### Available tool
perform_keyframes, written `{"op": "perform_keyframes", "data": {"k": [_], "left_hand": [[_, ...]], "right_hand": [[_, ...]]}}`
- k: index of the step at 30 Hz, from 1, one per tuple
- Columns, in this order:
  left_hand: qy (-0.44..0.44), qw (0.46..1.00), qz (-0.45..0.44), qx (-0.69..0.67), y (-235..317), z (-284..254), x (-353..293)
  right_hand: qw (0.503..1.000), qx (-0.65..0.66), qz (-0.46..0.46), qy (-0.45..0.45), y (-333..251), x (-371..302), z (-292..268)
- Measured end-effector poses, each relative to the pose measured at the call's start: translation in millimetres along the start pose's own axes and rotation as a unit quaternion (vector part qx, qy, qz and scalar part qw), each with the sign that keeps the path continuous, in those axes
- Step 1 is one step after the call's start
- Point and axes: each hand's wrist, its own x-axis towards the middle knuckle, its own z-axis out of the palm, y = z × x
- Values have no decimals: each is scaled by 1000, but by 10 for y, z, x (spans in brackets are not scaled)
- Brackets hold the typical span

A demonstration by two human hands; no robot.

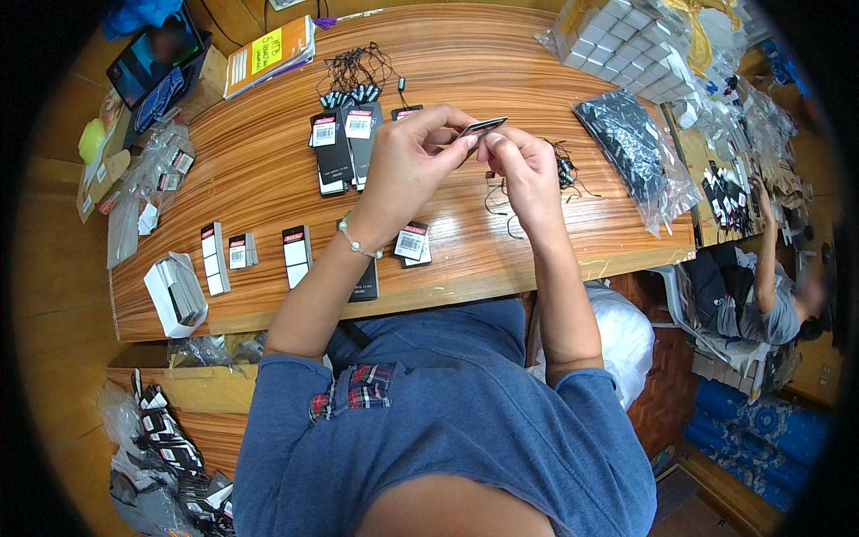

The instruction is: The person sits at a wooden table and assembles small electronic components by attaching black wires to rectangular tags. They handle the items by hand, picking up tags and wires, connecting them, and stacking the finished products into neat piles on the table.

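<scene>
My left hand (416, 157) pinches a dark hang tag (485, 126) between thumb and fingers, tilted and seen nearly edge-on above the table. Close against the tag's right end, my right hand (526, 174) has its thumb and fingertips pressed together; what they grip is too small to make out. Thin black hang-tag strings (564, 170) lie on the table beside and behind my right hand. Behind my left hand are stacks of black hang tags (335, 157) with white labels, and a tangled bunch of strings (362, 72). A small pile of labelled tags (412, 243) lies below my left wrist.
Along the table's left side are a white box of cards (176, 295) and small label stacks (215, 259). A plastic bag of black items (631, 152) lies right, near stacked white boxes (617, 40). A laptop (157, 63) stands far left. Another person (761, 286) sits at right.
</scene>
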Motion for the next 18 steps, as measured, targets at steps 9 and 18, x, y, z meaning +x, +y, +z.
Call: {"op": "perform_keyframes", "data": {"k": [9, 18], "left_hand": [[-1, 999, 37, 12, -6, 24, -31], [-36, 988, 91, 123, 27, -45, -39]], "right_hand": [[992, 101, 42, 56, 91, -52, 106], [987, -84, -67, 120, 139, -101, 175]]}}
